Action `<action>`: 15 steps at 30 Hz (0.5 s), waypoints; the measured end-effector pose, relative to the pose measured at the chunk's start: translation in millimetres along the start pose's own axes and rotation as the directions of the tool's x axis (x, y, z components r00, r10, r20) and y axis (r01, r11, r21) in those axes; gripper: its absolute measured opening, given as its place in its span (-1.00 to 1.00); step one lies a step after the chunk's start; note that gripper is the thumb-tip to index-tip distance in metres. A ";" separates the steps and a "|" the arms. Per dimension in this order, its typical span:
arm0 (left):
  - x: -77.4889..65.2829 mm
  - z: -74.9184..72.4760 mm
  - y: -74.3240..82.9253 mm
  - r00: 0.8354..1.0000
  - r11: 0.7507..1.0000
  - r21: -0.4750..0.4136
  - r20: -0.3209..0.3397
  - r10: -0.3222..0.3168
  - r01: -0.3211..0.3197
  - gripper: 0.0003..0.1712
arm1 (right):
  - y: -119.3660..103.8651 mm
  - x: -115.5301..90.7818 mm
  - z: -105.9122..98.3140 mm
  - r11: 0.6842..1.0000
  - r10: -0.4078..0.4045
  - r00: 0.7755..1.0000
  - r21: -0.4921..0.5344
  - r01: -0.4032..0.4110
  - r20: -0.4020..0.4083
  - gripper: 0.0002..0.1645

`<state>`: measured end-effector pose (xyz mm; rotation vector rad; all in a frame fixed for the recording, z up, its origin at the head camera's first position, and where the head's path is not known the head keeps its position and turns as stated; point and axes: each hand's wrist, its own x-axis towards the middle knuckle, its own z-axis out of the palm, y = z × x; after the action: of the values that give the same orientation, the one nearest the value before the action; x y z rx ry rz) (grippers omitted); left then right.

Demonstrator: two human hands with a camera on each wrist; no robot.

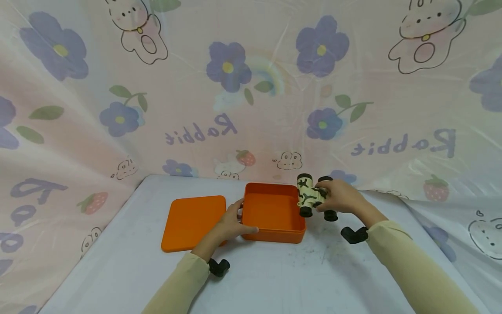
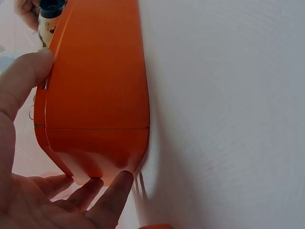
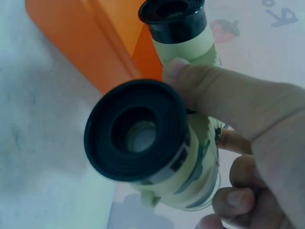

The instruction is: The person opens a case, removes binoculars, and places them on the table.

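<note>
An open orange box [image 1: 274,236] sits on the white table in the head view, with nothing inside. My left hand [image 1: 231,223] grips its left near corner; the thumb lies along the near rim and the fingertips press the left side wall, as the left wrist view [image 2: 97,86] shows. Above the box's right edge, my right hand [image 1: 340,197] holds a pair of camouflage-print binoculars [image 1: 306,195] with black eyepieces. In the right wrist view, the thumb lies between the two barrels [image 3: 193,162], and the other fingers curl round the far side.
Flat to the left of the box lies an orange lid [image 1: 192,222], partly behind my left wrist. A printed cloth [image 1: 274,109] with flowers and rabbits hangs behind the white table [image 1: 274,279] and at its sides. Each wrist carries a black camera mount [image 1: 354,235].
</note>
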<state>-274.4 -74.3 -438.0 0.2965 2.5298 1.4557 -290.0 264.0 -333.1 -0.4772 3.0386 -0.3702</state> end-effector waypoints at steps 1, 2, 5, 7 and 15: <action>0.3 0.1 -0.2 1.000 1.000 0.000 -0.001 0.001 -0.001 0.30 | 2.2 -0.5 0.6 1.000 0.002 1.000 -0.004 -0.002 -0.001 -0.06; 0.7 0.2 -0.6 1.000 1.000 -0.002 -0.001 0.000 0.000 0.30 | 4.1 -1.0 1.3 1.000 0.005 1.000 -0.005 -0.005 -0.001 -0.05; 1.8 0.8 -1.8 1.000 1.000 0.002 -0.008 0.001 -0.001 0.30 | 9.7 -2.6 4.0 1.000 0.017 1.000 -0.011 -0.017 0.000 -0.04; 2.6 1.1 -2.8 1.000 1.000 0.008 -0.012 -0.001 0.001 0.31 | 13.5 -3.5 6.0 1.000 0.019 1.000 -0.021 -0.019 -0.005 -0.03; 2.1 1.3 -1.9 1.000 1.000 0.009 -0.006 0.009 -0.009 0.31 | 26.5 -6.7 14.2 0.999 0.044 0.999 -0.021 -0.043 0.017 -0.02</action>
<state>-276.3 -73.6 -440.4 0.3053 2.5437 1.4506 -290.4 287.4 -353.3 -0.4123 3.0336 -0.3312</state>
